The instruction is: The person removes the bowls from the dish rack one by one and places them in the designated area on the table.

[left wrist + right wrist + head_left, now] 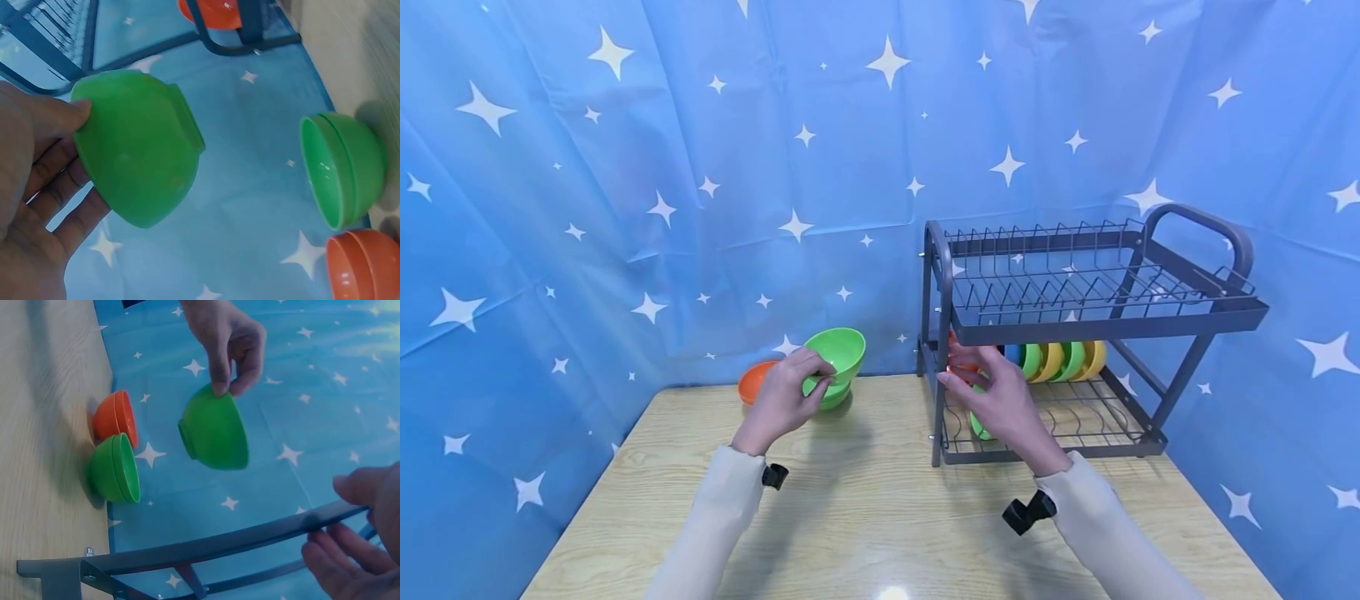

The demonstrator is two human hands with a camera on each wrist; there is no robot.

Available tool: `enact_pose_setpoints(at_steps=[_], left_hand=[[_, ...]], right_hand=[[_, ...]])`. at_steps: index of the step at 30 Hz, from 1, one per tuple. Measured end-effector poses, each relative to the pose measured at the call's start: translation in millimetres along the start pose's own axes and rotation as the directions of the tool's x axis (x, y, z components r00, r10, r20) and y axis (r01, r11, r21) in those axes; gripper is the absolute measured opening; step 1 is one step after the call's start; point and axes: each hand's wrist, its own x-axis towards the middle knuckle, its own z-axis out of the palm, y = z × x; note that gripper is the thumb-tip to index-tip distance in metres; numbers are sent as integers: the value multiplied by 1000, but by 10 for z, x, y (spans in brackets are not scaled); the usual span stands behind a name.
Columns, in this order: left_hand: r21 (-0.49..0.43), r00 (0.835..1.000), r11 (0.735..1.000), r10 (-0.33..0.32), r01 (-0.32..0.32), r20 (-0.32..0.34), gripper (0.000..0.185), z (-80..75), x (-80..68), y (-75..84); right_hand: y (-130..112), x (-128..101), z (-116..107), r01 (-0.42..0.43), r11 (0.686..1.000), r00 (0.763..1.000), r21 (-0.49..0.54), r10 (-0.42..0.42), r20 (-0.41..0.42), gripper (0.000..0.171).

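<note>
My left hand (786,392) pinches a green bowl (837,350) by its rim, thumb on one side and fingers on the other. The bowl hangs tilted above a stack of green bowls (369,162), apart from it. My right hand (1000,400) is at the left end of the dark metal dish rack (1112,332), thumb and fingers spread with a gap between them. In the right wrist view that hand's fingers (350,550) lie near a rack bar (250,536); whether they touch it I cannot tell. Orange bowls (115,417) stand stacked beside the green stack.
On the rack's lower tier several bowls stand on edge in a row, among them a yellow bowl (1097,358) and a green bowl (977,427). The upper tier is bare wire (1037,287). A blue star-patterned curtain (775,167) hangs behind the wooden table (880,500).
</note>
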Motion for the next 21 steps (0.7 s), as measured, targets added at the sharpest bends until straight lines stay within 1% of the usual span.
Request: enact_pose_setpoints(at_steps=[6, 13, 16, 21], left_hand=[[41, 997, 996, -80, 79, 15, 9, 73, -11, -165], [68, 987, 985, -158, 156, 28, 8, 176, -48, -329], [76, 983, 981, -182, 179, 29, 8, 232, -80, -398], [85, 973, 972, -226, 221, 48, 7, 354, -147, -526]], right_hand=[[4, 81, 33, -9, 1000, 1000, -15, 8, -30, 44], [22, 157, 66, 25, 995, 995, -100, -34, -90, 34], [27, 185, 56, 51, 992, 995, -114, -60, -82, 33], [11, 221, 26, 77, 987, 996, -138, -83, -41, 32]])
